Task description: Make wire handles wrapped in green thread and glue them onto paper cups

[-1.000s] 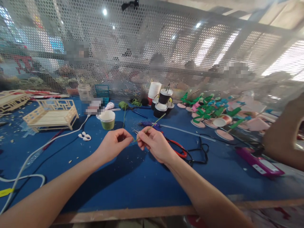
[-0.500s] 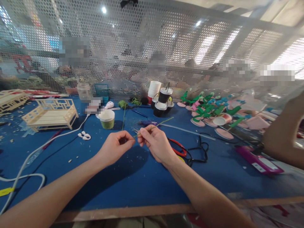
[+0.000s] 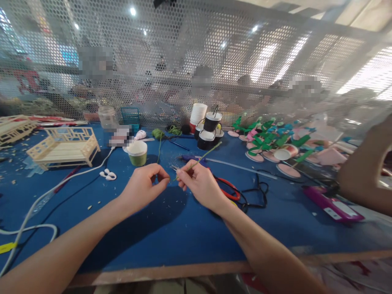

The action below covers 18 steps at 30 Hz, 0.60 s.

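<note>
My left hand (image 3: 149, 183) is closed in a pinch at the middle of the table. A thin strand of green yarn (image 3: 159, 152) drops from a green yarn ball (image 3: 157, 134) and disappears behind its fingers. Between the thumb and fingers of my right hand (image 3: 196, 181) is a thin green stem (image 3: 209, 151), tilted up to the right. A small gap separates the two hands. Close behind the right hand's fingertips, a pair of scissors or pliers shows only a metal tip; I cannot tell which. Beyond the left hand stands a green paper cup (image 3: 137, 154).
Miniature wooden bench (image 3: 65, 148) and white cable (image 3: 39, 199) lie left. Black cups (image 3: 206, 140) stand at the back, before a perforated metal screen (image 3: 171, 61). Right are green-leaved craft pieces (image 3: 260, 147), a purple device (image 3: 332, 204) and another person's arm (image 3: 366, 167).
My left hand has drawn slightly left and down, widening the gap between the hands. The stem in my right hand now tilts more steeply.
</note>
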### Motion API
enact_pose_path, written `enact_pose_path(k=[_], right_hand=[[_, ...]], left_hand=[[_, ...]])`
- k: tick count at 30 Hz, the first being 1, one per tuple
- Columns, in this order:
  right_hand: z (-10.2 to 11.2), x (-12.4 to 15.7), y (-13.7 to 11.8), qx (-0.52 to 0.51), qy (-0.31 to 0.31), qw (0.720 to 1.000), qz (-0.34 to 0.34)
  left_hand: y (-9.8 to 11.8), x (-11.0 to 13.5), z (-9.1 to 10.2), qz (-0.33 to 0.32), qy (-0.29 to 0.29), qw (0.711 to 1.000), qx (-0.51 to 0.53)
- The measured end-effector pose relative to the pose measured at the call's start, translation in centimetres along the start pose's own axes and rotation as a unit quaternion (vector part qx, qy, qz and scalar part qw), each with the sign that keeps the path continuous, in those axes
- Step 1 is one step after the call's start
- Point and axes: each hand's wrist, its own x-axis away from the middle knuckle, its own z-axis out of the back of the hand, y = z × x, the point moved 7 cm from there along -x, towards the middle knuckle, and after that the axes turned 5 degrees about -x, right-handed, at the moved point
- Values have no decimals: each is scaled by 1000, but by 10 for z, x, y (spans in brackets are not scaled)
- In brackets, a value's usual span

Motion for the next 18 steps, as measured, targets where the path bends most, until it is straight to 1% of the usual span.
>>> enact_pose_path(k=[2,4,6,8,11,13,16,18], right_hand=[[2,0,-1,32,25,999,21],[4,-1,0,27,47,998,37],[4,-2,2,-6,60,997,39],[4,-3,6,-66,64,995,30],[0,-4,11,-192,52,980,-2],[-5,-4,12,-259,28,965,-29],[-12,-3,12,-308,-11,949,-65],[-14,-2,11,-315,-29,945,-80]], left_hand=[[5,1,0,-26,6,999,-33],[8,3,-2,-39,4,999,-37],[8,4,-3,-38,0,999,-24],[6,4,-5,-21,-5,1000,4],[-1,4,-9,28,-24,997,63],[-4,4,-12,57,-41,992,106],[-6,2,-14,75,-53,984,150],[-6,1,-13,74,-54,983,158]])
